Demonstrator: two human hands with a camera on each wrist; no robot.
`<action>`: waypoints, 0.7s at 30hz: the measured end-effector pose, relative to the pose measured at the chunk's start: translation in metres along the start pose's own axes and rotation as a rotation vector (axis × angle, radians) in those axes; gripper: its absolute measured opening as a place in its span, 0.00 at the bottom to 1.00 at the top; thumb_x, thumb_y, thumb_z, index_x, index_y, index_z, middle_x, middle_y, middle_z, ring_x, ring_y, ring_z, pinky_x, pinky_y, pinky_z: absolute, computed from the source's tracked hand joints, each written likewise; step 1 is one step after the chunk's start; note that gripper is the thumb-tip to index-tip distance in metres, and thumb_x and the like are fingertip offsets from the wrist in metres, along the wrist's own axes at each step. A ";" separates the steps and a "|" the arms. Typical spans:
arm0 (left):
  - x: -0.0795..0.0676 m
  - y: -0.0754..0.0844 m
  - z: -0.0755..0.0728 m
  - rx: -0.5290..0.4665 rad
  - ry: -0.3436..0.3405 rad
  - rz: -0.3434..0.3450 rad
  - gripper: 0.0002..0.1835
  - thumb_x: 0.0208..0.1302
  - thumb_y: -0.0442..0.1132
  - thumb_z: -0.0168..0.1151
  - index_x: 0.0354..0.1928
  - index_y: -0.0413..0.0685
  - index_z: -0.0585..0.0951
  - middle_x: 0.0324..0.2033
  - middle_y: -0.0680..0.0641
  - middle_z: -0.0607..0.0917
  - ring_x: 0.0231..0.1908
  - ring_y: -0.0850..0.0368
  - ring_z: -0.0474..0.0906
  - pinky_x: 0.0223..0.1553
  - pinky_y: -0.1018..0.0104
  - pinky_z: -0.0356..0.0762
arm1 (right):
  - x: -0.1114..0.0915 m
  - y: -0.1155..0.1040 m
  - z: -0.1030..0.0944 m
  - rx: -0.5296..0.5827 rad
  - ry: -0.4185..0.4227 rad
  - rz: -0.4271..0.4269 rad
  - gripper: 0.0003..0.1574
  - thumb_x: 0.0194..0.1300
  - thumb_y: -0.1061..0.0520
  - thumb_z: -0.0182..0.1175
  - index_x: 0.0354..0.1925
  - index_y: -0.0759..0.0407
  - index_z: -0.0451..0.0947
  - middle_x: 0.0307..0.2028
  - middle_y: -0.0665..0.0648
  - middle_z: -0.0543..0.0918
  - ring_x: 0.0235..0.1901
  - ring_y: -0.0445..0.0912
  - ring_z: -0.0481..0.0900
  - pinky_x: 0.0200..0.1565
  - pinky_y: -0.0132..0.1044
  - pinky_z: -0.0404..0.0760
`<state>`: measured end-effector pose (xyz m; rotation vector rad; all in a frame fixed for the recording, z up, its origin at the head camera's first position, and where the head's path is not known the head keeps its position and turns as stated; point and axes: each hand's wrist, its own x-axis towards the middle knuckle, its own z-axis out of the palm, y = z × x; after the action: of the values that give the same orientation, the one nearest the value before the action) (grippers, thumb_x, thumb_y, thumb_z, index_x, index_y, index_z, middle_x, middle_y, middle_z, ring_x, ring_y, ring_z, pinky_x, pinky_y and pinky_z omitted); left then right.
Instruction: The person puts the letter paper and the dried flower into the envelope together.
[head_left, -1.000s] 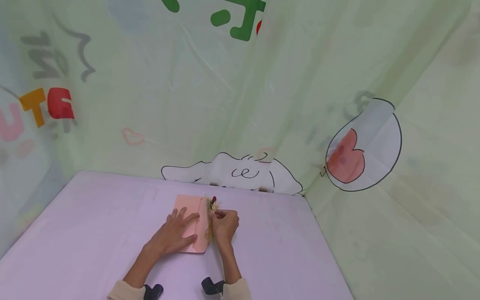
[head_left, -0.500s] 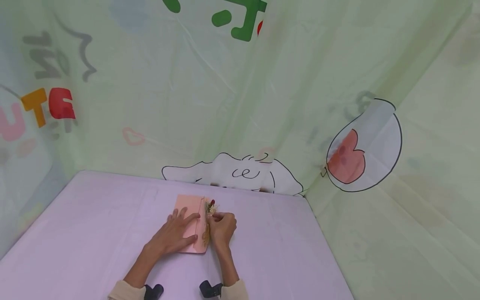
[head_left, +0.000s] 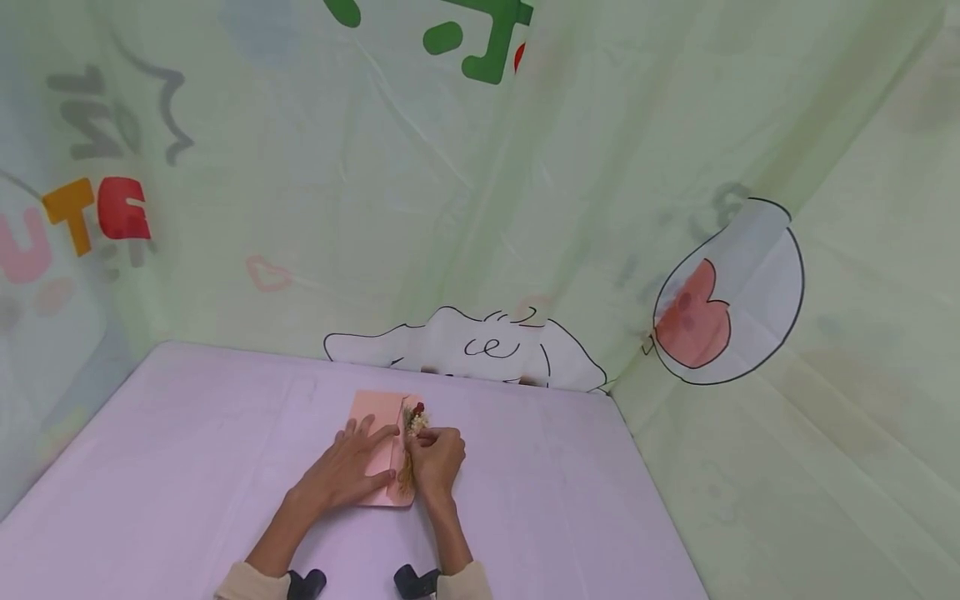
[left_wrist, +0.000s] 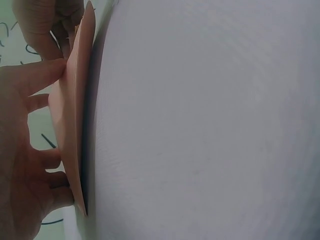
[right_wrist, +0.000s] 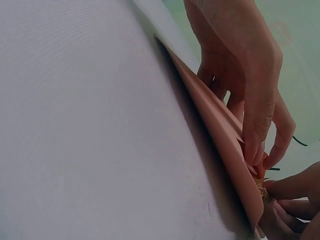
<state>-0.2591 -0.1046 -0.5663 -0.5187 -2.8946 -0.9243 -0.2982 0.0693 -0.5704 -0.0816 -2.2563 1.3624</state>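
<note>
A pink folded paper, like an envelope or card (head_left: 380, 406), lies on the table with a flap or fold near its right side. My left hand (head_left: 347, 465) is spread over it, fingers apart, pressing it; in the left wrist view its fingertips touch the pink paper (left_wrist: 67, 112). My right hand (head_left: 439, 461) pinches a small bunch of dried flowers (head_left: 416, 418) between thumb and fingers. The bunch has a red bloom, pale small flowers and straw-coloured stems. It lies along the paper's right part. In the right wrist view, the fingers partly cover the bunch (right_wrist: 263, 192).
The table is covered in pale lilac cloth (head_left: 555, 500). Behind it and on both sides hang light green curtains (head_left: 360, 208) with printed drawings and letters. Dark wrist devices (head_left: 416, 582) are at both sleeves.
My right hand has moved left with the dried flower bunch, from beside the paper's right edge to over its right part. The left hand has stayed in place.
</note>
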 end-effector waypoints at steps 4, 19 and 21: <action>0.000 0.000 0.000 -0.002 0.004 -0.006 0.38 0.73 0.64 0.64 0.79 0.56 0.73 0.81 0.24 0.63 0.79 0.14 0.56 0.78 0.20 0.58 | -0.002 0.005 0.005 0.030 -0.012 -0.068 0.07 0.49 0.70 0.79 0.28 0.70 0.90 0.19 0.58 0.88 0.16 0.38 0.82 0.18 0.31 0.79; 0.001 -0.002 0.001 -0.002 0.020 -0.006 0.38 0.74 0.65 0.62 0.79 0.56 0.73 0.82 0.27 0.64 0.80 0.16 0.57 0.77 0.21 0.59 | -0.005 -0.012 0.010 0.007 -0.127 0.097 0.05 0.56 0.69 0.80 0.31 0.68 0.92 0.22 0.58 0.90 0.20 0.38 0.83 0.23 0.29 0.80; 0.001 -0.002 0.001 0.002 0.021 -0.002 0.38 0.74 0.65 0.62 0.79 0.56 0.73 0.82 0.27 0.64 0.80 0.16 0.57 0.77 0.21 0.60 | -0.005 -0.012 0.011 -0.010 -0.138 0.096 0.04 0.56 0.69 0.79 0.31 0.67 0.93 0.22 0.58 0.90 0.20 0.38 0.83 0.24 0.29 0.81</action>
<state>-0.2602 -0.1053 -0.5685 -0.5032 -2.8777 -0.9214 -0.2960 0.0529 -0.5663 -0.1039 -2.4014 1.4466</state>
